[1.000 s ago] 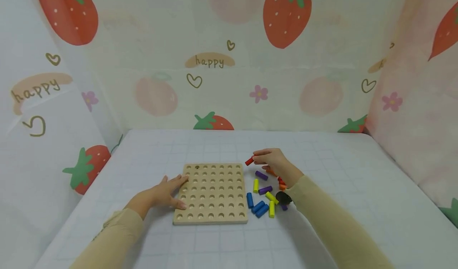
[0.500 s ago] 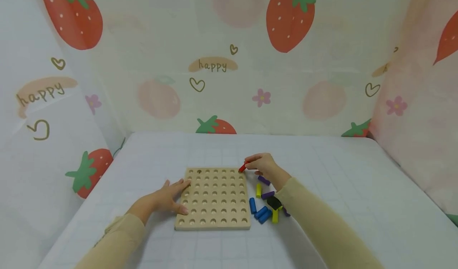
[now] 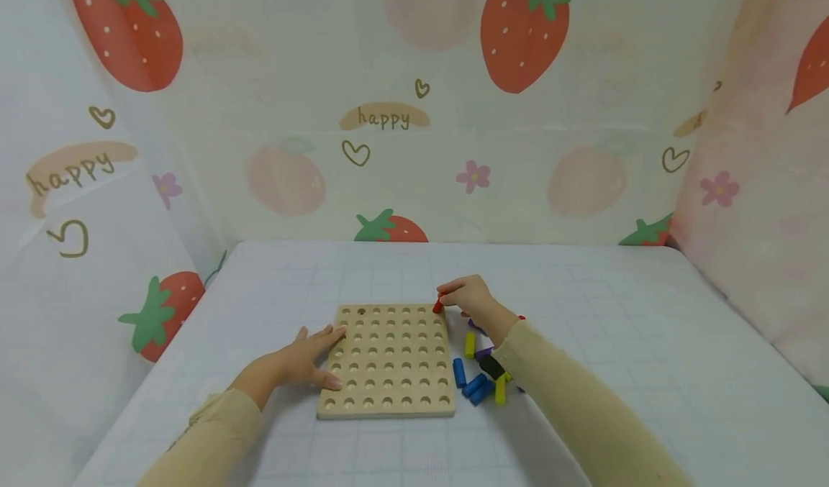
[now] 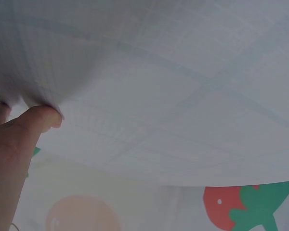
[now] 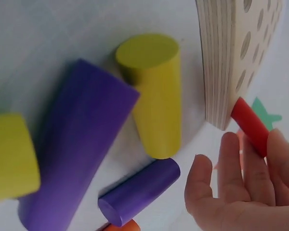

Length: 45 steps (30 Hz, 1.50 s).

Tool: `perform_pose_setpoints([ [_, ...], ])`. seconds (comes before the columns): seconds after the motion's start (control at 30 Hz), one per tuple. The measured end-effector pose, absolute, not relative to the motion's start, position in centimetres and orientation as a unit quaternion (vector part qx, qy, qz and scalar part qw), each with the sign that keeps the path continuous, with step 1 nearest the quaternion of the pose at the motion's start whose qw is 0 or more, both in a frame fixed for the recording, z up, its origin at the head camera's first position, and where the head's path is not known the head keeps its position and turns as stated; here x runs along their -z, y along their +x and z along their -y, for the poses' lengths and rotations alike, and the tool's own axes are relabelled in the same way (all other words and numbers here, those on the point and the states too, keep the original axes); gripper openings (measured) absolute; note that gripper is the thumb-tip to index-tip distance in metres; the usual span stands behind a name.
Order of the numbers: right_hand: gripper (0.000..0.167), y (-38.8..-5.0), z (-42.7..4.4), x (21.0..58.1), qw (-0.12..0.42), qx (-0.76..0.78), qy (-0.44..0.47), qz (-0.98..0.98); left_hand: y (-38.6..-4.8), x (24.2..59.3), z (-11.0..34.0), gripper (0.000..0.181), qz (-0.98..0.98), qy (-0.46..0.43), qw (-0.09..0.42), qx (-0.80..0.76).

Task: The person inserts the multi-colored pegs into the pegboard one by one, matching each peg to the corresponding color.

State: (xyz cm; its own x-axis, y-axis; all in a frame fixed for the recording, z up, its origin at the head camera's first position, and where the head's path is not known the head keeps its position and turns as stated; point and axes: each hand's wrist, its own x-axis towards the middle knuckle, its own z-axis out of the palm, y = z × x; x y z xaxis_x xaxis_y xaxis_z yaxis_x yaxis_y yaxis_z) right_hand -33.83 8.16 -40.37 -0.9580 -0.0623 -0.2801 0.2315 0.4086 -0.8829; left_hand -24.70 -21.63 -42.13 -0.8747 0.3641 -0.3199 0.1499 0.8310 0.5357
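Note:
A square wooden board [image 3: 387,410] with rows of round holes lies flat on the table. My left hand [image 3: 299,361] rests at its left edge, fingers spread, with fingertips on the board. Between thumb and fingers my right hand [image 3: 478,305] pinches a red peg [image 5: 250,120], tilted, its lower end at the hole in the board's far right corner. How deep the peg sits in the hole cannot be told. In the right wrist view, a yellow peg [image 5: 159,106] and a purple peg [image 5: 77,149] lie on the table beside the board.
Right of the board lie blue pegs [image 3: 475,384], another yellow peg [image 3: 500,390] and a black item [image 3: 492,367], partly under the right sleeve. An orange peg [image 5: 123,226] peeks in at the right wrist view's bottom. A strawberry-print curtain [image 3: 401,170] stands behind the table.
My right hand has carried the red peg left, from above the loose pegs to the board's far right corner, and the peg has become more upright. The left hand stays on the board.

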Motion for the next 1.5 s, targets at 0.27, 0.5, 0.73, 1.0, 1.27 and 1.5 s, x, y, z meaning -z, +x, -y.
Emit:
perform_pose_setpoints([
  [0.27,0.026,-33.9,-7.5,40.1,0.156,0.526,0.043,-0.835,-24.5,41.7,21.5,0.102,-0.934,0.131,0.207,-0.261],
  [0.5,0.032,-33.7,-8.1,39.8,0.171,0.534,0.036,-0.827,-24.3,41.9,21.6,0.101,-0.931,0.127,0.208,-0.270],
  [0.73,0.038,-33.7,-12.2,38.5,0.179,0.523,0.048,-0.832,-24.2,41.9,21.6,0.100,-0.933,0.133,0.201,-0.267],
  [1.0,0.049,-34.2,-18.0,37.6,0.226,0.429,0.016,-0.874,-24.7,41.9,21.5,0.099,-0.939,0.129,0.190,-0.255],
  [1.27,0.049,-34.4,-21.3,39.0,0.284,0.414,0.019,-0.865,-24.9,42.1,21.6,0.100,-0.936,0.130,0.194,-0.262],
  [1.5,0.042,-35.2,-22.7,40.7,0.304,0.388,-0.006,-0.870,-24.9,42.4,22.2,0.104,-0.929,0.142,0.200,-0.275],
])
